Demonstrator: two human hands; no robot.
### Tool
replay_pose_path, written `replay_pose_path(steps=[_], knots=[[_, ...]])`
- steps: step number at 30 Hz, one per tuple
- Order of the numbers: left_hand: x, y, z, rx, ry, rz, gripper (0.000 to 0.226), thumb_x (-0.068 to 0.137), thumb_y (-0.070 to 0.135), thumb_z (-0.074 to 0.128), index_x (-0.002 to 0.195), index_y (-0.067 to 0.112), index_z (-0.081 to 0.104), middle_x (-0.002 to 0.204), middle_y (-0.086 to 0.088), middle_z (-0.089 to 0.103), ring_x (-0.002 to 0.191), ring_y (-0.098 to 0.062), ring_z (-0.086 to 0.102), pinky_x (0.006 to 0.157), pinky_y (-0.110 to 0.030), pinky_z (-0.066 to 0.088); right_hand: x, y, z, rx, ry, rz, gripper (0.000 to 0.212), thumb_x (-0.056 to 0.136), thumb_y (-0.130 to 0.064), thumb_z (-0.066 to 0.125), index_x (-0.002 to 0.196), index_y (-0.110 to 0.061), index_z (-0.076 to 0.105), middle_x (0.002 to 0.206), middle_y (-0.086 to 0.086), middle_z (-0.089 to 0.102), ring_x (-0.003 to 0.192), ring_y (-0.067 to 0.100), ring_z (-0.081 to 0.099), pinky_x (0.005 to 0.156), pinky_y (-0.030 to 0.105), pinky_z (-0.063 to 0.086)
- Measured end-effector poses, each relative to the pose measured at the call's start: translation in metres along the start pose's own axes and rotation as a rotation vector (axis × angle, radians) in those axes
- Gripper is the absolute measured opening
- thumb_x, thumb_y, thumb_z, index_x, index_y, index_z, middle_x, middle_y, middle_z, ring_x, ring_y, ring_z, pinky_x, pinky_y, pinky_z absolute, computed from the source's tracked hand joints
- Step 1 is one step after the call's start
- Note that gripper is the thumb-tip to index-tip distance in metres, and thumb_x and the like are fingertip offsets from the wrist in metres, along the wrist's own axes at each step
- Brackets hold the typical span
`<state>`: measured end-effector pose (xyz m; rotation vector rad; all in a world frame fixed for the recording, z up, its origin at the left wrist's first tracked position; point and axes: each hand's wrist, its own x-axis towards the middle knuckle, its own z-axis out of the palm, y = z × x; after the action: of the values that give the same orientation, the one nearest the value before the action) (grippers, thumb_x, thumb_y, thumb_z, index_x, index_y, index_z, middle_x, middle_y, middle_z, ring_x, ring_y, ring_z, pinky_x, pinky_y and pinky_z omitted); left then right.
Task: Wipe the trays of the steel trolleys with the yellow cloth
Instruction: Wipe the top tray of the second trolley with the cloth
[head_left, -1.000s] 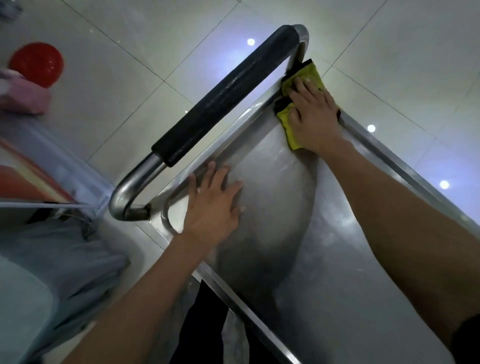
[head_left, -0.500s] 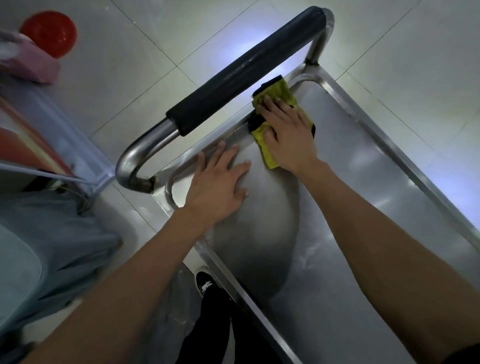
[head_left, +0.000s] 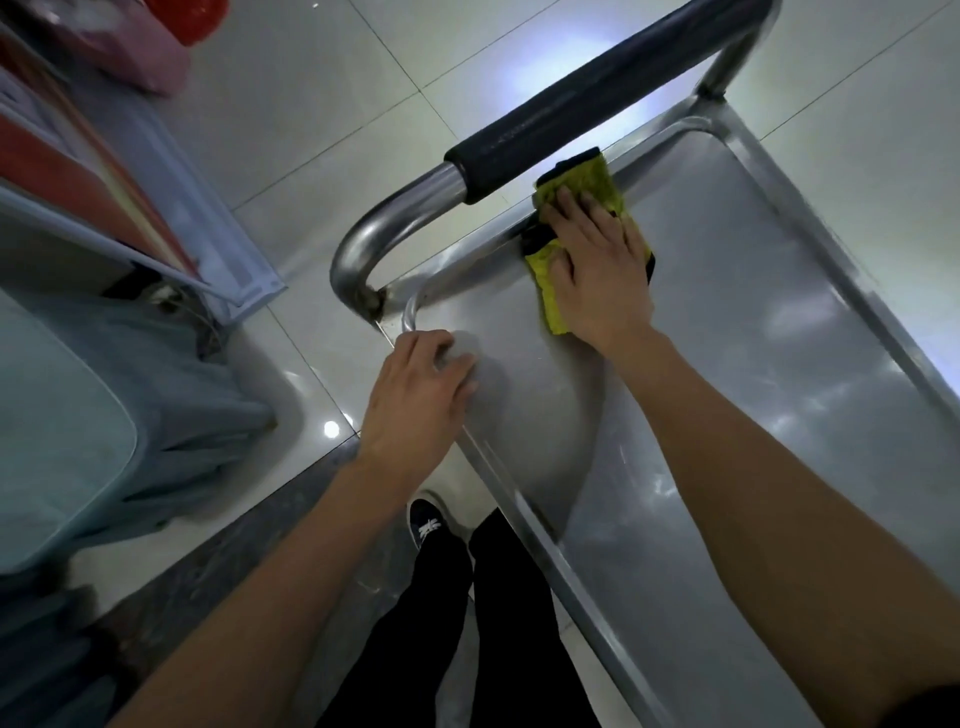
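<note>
Mid-wipe: right hand presses the folded yellow cloth flat, fingers spread, at the shiny steel trolley tray's 12 o'clock edge. Left hand, fingers curled, grips the 9 o'clock rim. Next, probably sweep toward 6.

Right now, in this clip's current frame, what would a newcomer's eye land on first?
Probably the yellow cloth, pressed flat under the right hand at the far edge of the steel tray, just below the black-padded handle. Next, the left hand, with its fingers curled at the tray's near-left corner rim. Off to the upper left, something red and pink sits blurred.
</note>
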<state>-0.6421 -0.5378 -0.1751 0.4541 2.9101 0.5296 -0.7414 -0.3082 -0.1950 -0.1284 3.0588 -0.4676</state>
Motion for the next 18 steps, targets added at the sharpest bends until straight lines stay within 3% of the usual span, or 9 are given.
replay_pose_path(steps=[2,5,11,14,18], knots=[[-0.004,-0.006,0.003,0.022,0.053,0.052,0.023,0.092,0.021,0.068,0.112,0.010,0.073,0.124,-0.012,0.061,0.117,-0.034,0.053,0.096,-0.050,0.048,-0.005,-0.012,0.005,-0.005,0.005,-0.006,0.049,0.105,-0.034,0.027,0.153,-0.030,0.036,0.163,-0.006,0.028,0.152,0.018,0.018,0.125,0.042,0.007],[-0.013,-0.017,0.006,0.123,0.120,0.072,0.026,0.091,0.032,0.066,0.113,0.020,0.071,0.128,-0.007,0.058,0.123,-0.030,0.048,0.103,-0.051,0.038,-0.009,-0.022,0.010,0.016,0.037,0.022,0.049,0.104,-0.034,0.028,0.152,-0.031,0.039,0.162,-0.007,0.030,0.151,0.017,0.021,0.125,0.044,0.010],[-0.034,-0.038,0.017,-0.141,0.226,0.040,0.035,0.086,0.043,0.072,0.106,0.015,0.074,0.127,-0.003,0.058,0.118,-0.021,0.049,0.086,-0.029,0.050,-0.009,-0.027,0.014,-0.016,0.065,0.036,0.050,0.103,-0.033,0.028,0.152,-0.030,0.039,0.162,-0.006,0.031,0.150,0.019,0.026,0.123,0.047,0.015],[-0.034,-0.043,0.018,-0.172,0.260,0.040,0.033,0.082,0.042,0.078,0.101,0.015,0.074,0.125,-0.002,0.060,0.116,-0.019,0.051,0.081,-0.032,0.052,-0.016,-0.043,0.017,-0.048,0.043,0.015,0.052,0.102,-0.033,0.026,0.153,-0.027,0.036,0.162,-0.004,0.031,0.149,0.020,0.026,0.123,0.048,0.017],[-0.032,-0.042,0.012,-0.122,0.252,-0.020,0.056,0.074,0.051,0.080,0.115,0.016,0.064,0.127,-0.005,0.054,0.118,-0.025,0.052,0.100,-0.042,0.045,-0.036,-0.074,0.024,-0.034,-0.004,-0.108,0.054,0.100,-0.032,0.025,0.151,-0.023,0.041,0.161,-0.001,0.034,0.149,0.022,0.026,0.122,0.050,0.017]])
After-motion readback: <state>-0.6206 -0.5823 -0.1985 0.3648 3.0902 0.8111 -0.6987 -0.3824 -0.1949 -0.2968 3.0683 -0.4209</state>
